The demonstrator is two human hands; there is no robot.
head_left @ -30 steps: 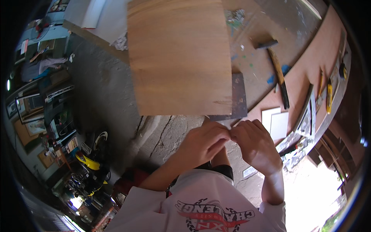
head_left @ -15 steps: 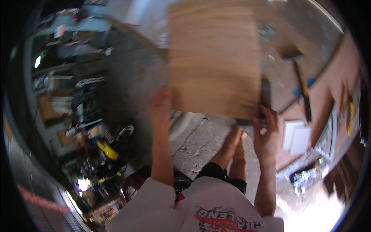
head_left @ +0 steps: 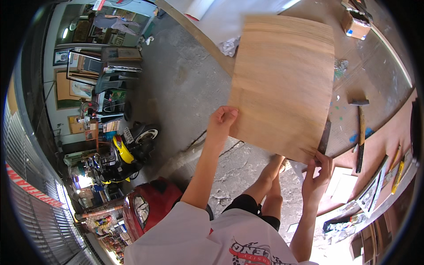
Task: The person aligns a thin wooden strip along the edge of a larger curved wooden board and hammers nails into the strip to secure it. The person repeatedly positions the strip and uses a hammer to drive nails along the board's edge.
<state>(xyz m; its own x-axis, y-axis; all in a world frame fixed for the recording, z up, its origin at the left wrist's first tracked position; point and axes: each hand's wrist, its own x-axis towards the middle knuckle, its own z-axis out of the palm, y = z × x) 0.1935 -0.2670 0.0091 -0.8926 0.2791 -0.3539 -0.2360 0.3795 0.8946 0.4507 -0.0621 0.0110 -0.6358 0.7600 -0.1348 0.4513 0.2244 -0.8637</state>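
Note:
A rectangular sheet of thin brown plywood point(head_left: 282, 84) is held up in front of me, its grain running across. My left hand point(head_left: 224, 119) pinches its left edge near the lower corner, thumb on the face. At the lower right corner my right hand point(head_left: 317, 170) grips the sheet between thumb and fingers. Part of the worktable behind is hidden by the sheet.
On the brown worktable point(head_left: 380, 84) to the right lie a hammer point(head_left: 361, 132), white cards point(head_left: 342, 183), a yellow-handled tool point(head_left: 398, 176) and a small box point(head_left: 357, 24). A yellow and black motorcycle point(head_left: 123, 150) and a red vehicle point(head_left: 152, 203) stand left.
Both hands have carried the plywood to the right in view, and it now tilts slightly. My head view has shifted, and the picture is sharper than before.

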